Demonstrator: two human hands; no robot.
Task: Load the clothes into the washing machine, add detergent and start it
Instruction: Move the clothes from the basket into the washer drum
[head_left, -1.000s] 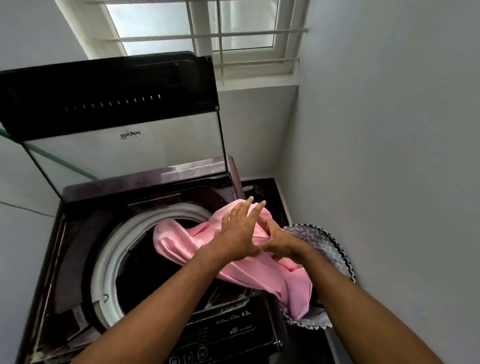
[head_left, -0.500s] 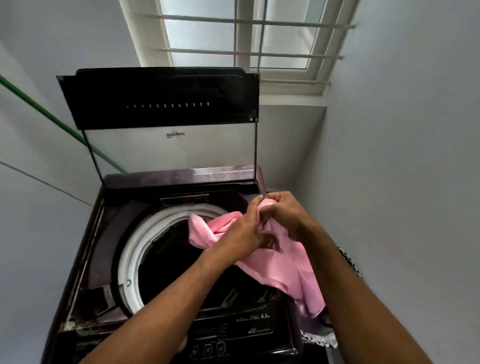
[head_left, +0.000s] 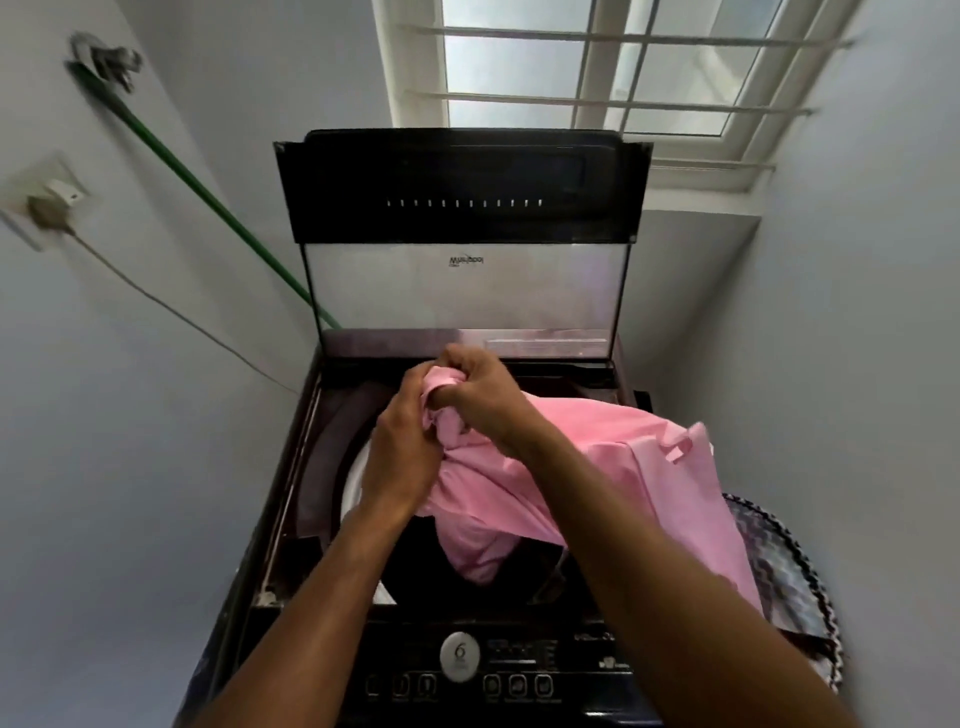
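A dark top-loading washing machine (head_left: 291, 499) stands in front of me with its lid (head_left: 462, 187) raised upright. Over its open drum (head_left: 415, 566) hangs a pink garment (head_left: 639, 483), bunched at the top and trailing off to the right over the machine's edge. My left hand (head_left: 400, 457) and my right hand (head_left: 478, 395) are both closed on the bunched top of the garment, close together above the back of the drum. The control panel (head_left: 493, 670) with a round dial and several buttons runs along the near edge.
A patterned laundry basket (head_left: 779, 566) sits to the right of the machine, against the right wall. A green hose (head_left: 208, 202) and a cable from a wall socket (head_left: 47, 202) run down the left wall. A barred window (head_left: 597, 73) is behind the lid.
Both hands have closed on the pink garment and lifted it up and back over the drum. The view has shifted left, so the machine now sits in the middle.
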